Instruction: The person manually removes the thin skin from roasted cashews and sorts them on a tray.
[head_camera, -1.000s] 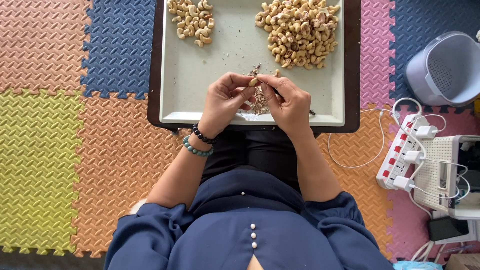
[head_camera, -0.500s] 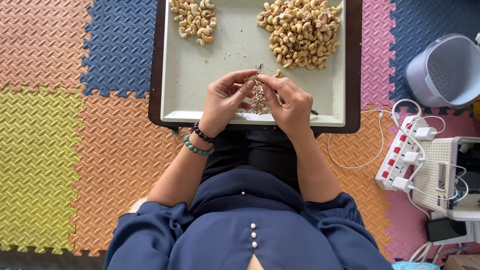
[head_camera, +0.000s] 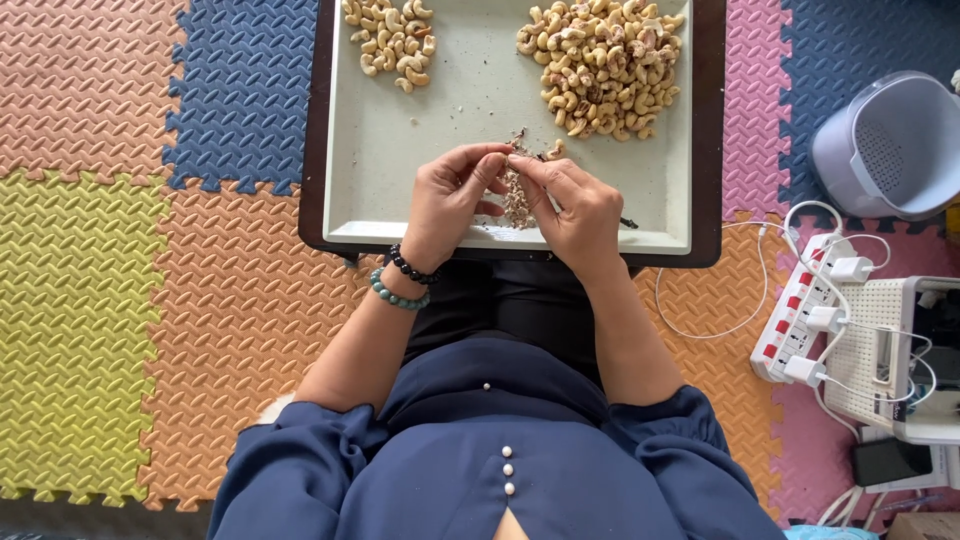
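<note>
Bracelets (head_camera: 400, 282) sit closest in, two beaded bands on the left wrist, one black and one teal, just above a dark blue sleeve. Past that, the left hand (head_camera: 447, 203) and right hand (head_camera: 577, 210) meet over the near edge of a pale tray (head_camera: 450, 110), fingertips pinched together on something tiny. It's probably a cashew, but it's basically hidden between the fingers, so I can't tell for sure. Both grips are closed tight around that spot. Right under the fingertips there's a little heap of brownish skin flakes (head_camera: 516, 195) lying on the tray.

Further out on the tray, a small pile of clean pale cashews (head_camera: 390, 42) sits at the far left, and a bigger pile of cashews with brown skin bits (head_camera: 600, 62) sits at the far right, well apart from each other. The tray rests on a dark table (head_camera: 708, 150) over colourful foam floor mats (head_camera: 120, 250). Off to the right there's a white power strip (head_camera: 805, 315) with plugs and a grey bin (head_camera: 890, 140).
</note>
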